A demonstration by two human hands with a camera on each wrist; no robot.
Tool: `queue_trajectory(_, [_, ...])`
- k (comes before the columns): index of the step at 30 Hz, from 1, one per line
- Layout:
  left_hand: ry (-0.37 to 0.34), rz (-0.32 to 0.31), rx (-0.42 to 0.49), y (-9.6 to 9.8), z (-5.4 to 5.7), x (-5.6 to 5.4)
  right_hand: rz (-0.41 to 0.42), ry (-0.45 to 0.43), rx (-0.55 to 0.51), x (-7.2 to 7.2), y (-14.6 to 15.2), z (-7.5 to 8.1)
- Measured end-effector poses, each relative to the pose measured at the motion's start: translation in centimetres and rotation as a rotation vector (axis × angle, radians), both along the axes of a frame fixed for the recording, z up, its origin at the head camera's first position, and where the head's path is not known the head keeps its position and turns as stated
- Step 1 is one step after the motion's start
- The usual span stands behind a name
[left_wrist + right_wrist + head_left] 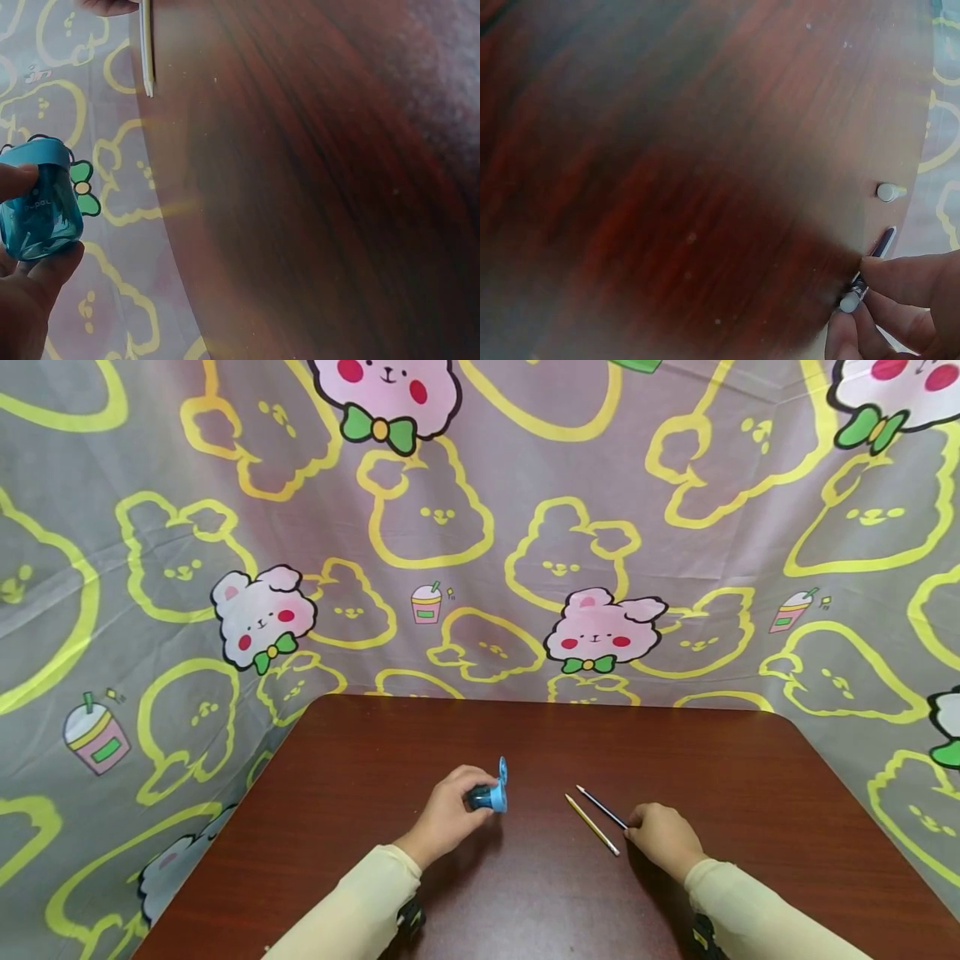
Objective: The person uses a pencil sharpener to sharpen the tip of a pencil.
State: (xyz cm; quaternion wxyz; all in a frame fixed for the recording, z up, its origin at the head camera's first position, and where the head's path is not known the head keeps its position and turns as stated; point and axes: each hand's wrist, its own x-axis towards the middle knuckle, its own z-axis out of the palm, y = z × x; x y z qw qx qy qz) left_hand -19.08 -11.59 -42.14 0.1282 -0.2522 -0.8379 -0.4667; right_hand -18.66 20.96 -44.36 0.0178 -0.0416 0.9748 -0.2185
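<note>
My left hand (450, 814) holds a small see-through blue pencil sharpener (487, 797) above the table, its flip-up lid raised. In the left wrist view, the thumb lies across the light blue top of the sharpener (45, 214) and fingers support it from below. My right hand (666, 839) pinches a dark blue pencil (602, 808) close to its white eraser end (849, 302). Beside that pencil, a yellow pencil (592, 825) lies on the table, its sharpened tip pointing away from me and its eraser toward me.
Both hands work over a dark red-brown wooden table (420, 735) with rounded far corners. A grey cloth curtain (480, 585) printed with yellow bear outlines hangs behind and at the sides of it.
</note>
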Motion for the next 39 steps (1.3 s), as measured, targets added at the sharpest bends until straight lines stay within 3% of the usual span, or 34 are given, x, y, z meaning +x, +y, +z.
queue_trajectory(23, [-0.074,-0.020,-0.138,0.7,-0.8,-1.4,0.010,0.007,0.004,-0.1,0.0,0.0])
queue_trajectory(30, [-0.126,-0.025,-0.201,1.0,-1.2,-1.8,0.008,0.005,0.001,-0.1,0.0,0.0])
queue_trajectory(39, [-0.099,-0.026,-0.212,1.4,-1.4,-2.4,0.012,0.018,0.007,-0.1,0.0,-0.1])
